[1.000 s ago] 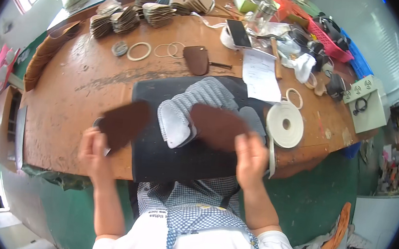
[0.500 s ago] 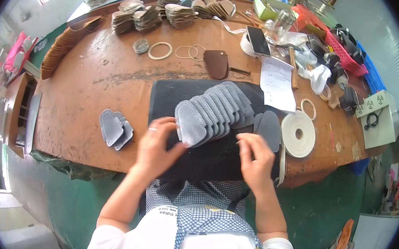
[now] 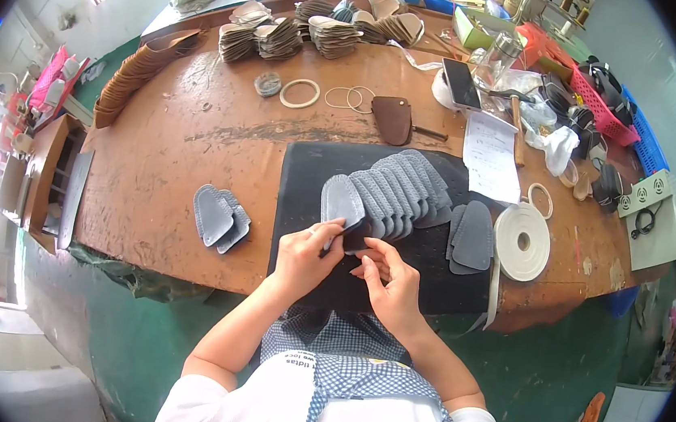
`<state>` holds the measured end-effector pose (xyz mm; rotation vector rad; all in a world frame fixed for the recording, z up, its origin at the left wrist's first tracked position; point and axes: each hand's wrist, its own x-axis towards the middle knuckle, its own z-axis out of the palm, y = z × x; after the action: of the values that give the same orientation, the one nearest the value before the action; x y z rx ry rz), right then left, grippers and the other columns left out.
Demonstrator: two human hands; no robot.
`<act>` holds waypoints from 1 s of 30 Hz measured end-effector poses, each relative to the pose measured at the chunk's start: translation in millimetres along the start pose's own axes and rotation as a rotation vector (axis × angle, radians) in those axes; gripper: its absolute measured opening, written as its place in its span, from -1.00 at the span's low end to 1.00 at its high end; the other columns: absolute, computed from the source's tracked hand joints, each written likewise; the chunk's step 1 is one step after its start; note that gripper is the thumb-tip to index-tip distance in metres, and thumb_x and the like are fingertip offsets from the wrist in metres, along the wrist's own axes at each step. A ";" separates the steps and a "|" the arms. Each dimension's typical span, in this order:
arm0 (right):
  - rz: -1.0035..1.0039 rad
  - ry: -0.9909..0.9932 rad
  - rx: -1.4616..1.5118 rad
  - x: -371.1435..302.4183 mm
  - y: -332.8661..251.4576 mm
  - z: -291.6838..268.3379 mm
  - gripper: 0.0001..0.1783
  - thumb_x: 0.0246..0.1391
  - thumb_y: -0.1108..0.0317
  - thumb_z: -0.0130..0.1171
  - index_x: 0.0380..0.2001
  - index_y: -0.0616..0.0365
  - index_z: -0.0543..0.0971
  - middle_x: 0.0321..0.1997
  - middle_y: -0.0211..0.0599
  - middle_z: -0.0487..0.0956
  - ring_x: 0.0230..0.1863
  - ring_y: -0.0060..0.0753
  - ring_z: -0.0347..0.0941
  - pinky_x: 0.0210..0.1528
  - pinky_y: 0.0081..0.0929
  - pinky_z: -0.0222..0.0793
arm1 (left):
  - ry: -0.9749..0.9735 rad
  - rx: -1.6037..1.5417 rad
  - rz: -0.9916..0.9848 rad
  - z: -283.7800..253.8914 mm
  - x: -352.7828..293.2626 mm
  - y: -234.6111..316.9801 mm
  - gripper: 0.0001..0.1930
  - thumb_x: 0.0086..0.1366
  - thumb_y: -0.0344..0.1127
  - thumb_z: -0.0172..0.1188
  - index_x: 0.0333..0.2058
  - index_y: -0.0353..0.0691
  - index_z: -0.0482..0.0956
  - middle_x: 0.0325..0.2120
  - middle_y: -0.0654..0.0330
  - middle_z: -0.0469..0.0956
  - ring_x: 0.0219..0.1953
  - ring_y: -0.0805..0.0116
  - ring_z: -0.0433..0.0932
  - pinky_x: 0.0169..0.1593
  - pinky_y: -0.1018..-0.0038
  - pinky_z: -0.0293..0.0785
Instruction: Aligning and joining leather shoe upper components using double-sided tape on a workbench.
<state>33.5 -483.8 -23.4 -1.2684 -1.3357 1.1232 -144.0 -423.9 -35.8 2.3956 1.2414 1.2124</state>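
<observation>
A fanned row of grey leather pieces (image 3: 399,186), tapered with a rounded end and stitched edges, lies on a black mat (image 3: 448,291). My left hand (image 3: 306,258) pinches the nearest grey leather piece (image 3: 342,198) by its lower edge, lifting that edge so a dark underside shows. The fingertips of my right hand (image 3: 389,287) close on the same edge from the right; what lies between them is partly hidden. Right of the row, a few grey pieces (image 3: 474,236) overlap on the mat. Another small group of grey pieces (image 3: 215,217) rests on the brown table at left.
A white tape roll (image 3: 521,242) stands by the mat's right edge. Beyond the mat are a brown leather pouch (image 3: 391,120), a paper sheet (image 3: 491,157), a phone (image 3: 461,84) and a hammer (image 3: 517,131). Stacked brown pieces (image 3: 280,39) line the back; a pink basket (image 3: 606,103) sits far right.
Both hands have come together at the nearest grey piece; my right hand moved left, and the piece's lower edge is now lifted. The whole view has shifted slightly.
</observation>
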 end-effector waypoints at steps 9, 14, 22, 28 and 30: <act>-0.103 -0.044 0.027 2.5 -20.7 9.1 -0.41 0.24 0.37 0.31 0.24 0.45 0.39 0.09 -0.02 0.62 -0.01 -0.35 0.66 0.03 -0.46 0.59 | -0.011 -0.789 -0.658 -25.0 -8.4 32.1 -0.89 0.35 -0.56 0.23 -0.17 -0.41 0.63 -0.20 0.26 0.67 -0.21 0.58 0.62 -0.07 0.59 0.58; -0.507 0.286 -0.796 22.2 -18.7 0.6 -0.59 0.09 0.32 0.41 -0.03 0.22 0.56 -0.25 -0.22 0.57 -0.29 -0.28 0.59 -0.34 -0.37 0.53 | 0.120 -0.727 -0.687 -28.5 -9.9 20.7 -0.94 0.39 -0.52 0.21 -0.19 -0.36 0.58 -0.30 0.35 0.60 -0.28 0.66 0.53 -0.17 0.65 0.50; -0.279 0.245 -1.256 67.3 -17.4 17.0 -0.42 -0.18 0.10 0.56 -0.19 0.15 0.50 -0.19 -0.27 0.42 -0.07 -0.21 0.41 -0.04 -0.26 0.30 | 0.158 -0.885 -0.795 -20.2 -19.9 -2.5 -0.92 0.45 -0.44 0.18 -0.19 -0.35 0.57 -0.34 0.35 0.61 -0.30 0.64 0.57 -0.19 0.66 0.51; -0.370 0.170 -1.220 90.0 -27.2 20.7 -0.40 -0.17 0.02 0.55 -0.18 0.17 0.51 -0.17 -0.25 0.46 -0.05 -0.20 0.40 0.00 -0.24 0.29 | 0.230 -0.988 -0.803 -20.7 -32.6 -10.1 -0.90 0.48 -0.41 0.14 -0.21 -0.32 0.57 -0.28 0.31 0.62 -0.25 0.57 0.60 -0.13 0.57 0.57; -0.232 0.139 -1.252 100.6 -23.3 23.3 -0.41 -0.16 0.00 0.54 -0.22 0.17 0.52 -0.16 -0.24 0.48 -0.05 -0.18 0.44 0.01 -0.23 0.31 | 0.245 -0.994 -0.806 -24.1 -34.5 -17.4 -0.90 0.48 -0.40 0.13 -0.21 -0.30 0.57 -0.27 0.31 0.61 -0.24 0.54 0.60 -0.11 0.55 0.59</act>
<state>5.7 -384.5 0.7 -1.8908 -2.0869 -0.1019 -183.1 -443.4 -48.7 0.9357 1.0803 1.3610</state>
